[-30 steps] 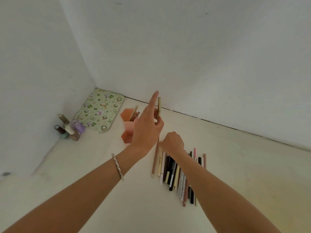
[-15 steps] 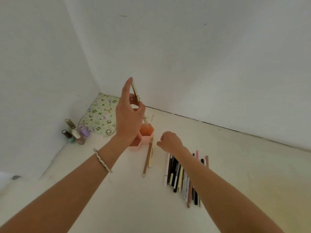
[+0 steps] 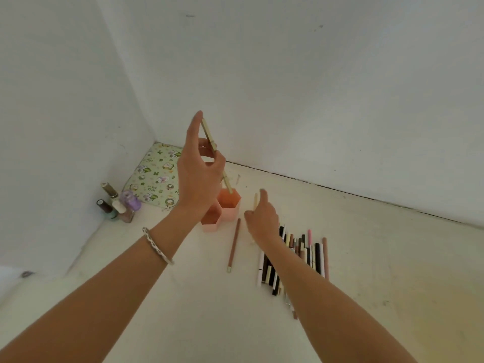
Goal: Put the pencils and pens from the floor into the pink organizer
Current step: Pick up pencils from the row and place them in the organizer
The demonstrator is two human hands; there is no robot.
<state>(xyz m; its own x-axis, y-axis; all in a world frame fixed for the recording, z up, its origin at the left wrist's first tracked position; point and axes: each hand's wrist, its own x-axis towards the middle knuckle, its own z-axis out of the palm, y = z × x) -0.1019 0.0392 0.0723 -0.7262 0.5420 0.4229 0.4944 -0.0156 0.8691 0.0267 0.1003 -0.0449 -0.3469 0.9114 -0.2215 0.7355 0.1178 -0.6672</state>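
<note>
The pink organizer [image 3: 230, 209], made of hexagonal cups, stands on the floor near the corner. My left hand [image 3: 200, 176] hovers over it, shut on a cream pencil [image 3: 209, 136] held tilted, its lower tip at the rim of the right cup. My right hand [image 3: 262, 218] is just right of the organizer, lifting a second cream pencil [image 3: 255, 201] pinched in its fingers. A brown pencil [image 3: 234, 244] lies alone on the floor. A row of several pens and pencils [image 3: 306, 254] lies under and beside my right forearm.
A green patterned mat [image 3: 157, 174] lies in the corner behind the organizer. Several nail polish bottles [image 3: 117, 203] stand against the left wall. White walls close in the left and the back.
My left hand carried its pencil from above the pile to over the organizer and tilted it tip-down into a cup. My right hand picked a cream pencil off the floor and raised it.
</note>
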